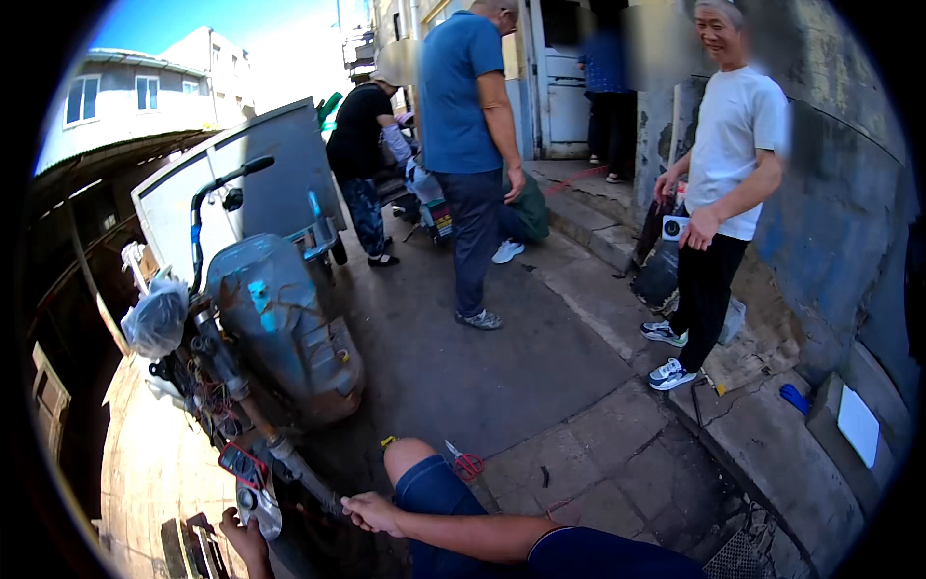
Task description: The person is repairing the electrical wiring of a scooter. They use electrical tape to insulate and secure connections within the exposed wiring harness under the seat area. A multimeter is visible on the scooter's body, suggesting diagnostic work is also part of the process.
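Hands [374,513] number 2, at 1 vehicle [285,318] with 1 meter [243,465].

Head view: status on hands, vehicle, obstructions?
Left hand by silver part, contact unclear; right hand at end of metal tube. Vehicle: wiring exposed. Red-edged meter nearby, possibly in the way.

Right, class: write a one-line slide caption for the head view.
The person's right grip at the metal tube of a battered vehicle, red-handled scissors on the paving nearby.
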Demonstrator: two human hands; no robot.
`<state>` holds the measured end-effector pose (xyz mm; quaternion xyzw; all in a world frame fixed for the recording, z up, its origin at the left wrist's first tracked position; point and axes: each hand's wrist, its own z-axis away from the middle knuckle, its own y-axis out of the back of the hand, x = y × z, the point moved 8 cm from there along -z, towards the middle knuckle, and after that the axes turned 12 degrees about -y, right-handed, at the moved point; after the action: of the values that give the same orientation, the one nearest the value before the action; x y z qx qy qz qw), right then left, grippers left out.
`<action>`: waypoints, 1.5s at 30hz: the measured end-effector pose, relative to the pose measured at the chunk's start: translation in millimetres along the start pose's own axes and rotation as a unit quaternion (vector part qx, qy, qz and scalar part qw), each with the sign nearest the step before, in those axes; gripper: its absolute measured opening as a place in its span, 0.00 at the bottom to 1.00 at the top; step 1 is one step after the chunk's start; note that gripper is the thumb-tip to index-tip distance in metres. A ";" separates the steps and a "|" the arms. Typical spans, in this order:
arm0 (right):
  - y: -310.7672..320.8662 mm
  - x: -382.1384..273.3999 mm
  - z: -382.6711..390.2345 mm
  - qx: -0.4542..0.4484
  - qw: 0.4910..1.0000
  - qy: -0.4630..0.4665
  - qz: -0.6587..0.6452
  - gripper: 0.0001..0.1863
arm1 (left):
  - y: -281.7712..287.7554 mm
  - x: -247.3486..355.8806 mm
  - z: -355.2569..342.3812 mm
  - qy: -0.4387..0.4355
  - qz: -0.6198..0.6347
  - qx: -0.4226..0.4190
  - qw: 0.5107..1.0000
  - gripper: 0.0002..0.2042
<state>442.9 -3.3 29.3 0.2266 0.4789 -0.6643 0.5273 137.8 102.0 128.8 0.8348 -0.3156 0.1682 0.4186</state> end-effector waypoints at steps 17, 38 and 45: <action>48.7 -36.8 58.5 0.045 0.997 0.060 -0.017 0.23 | -106.1 -37.3 -47.8 -0.158 -0.165 -0.088 0.969 0.09; -102.7 -187.5 177.9 0.122 0.732 0.513 0.432 0.24 | 55.5 214.5 31.9 -0.209 0.228 -0.165 0.936 0.09; -102.1 -180.6 149.6 0.064 0.755 0.455 0.468 0.24 | 81.6 237.2 29.7 -0.197 0.194 -0.113 0.954 0.13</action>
<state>441.3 -48.4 281.1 0.7312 0.4530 -0.1817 0.4766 260.4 -50.3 288.8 0.7215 -0.5647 0.0413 0.3987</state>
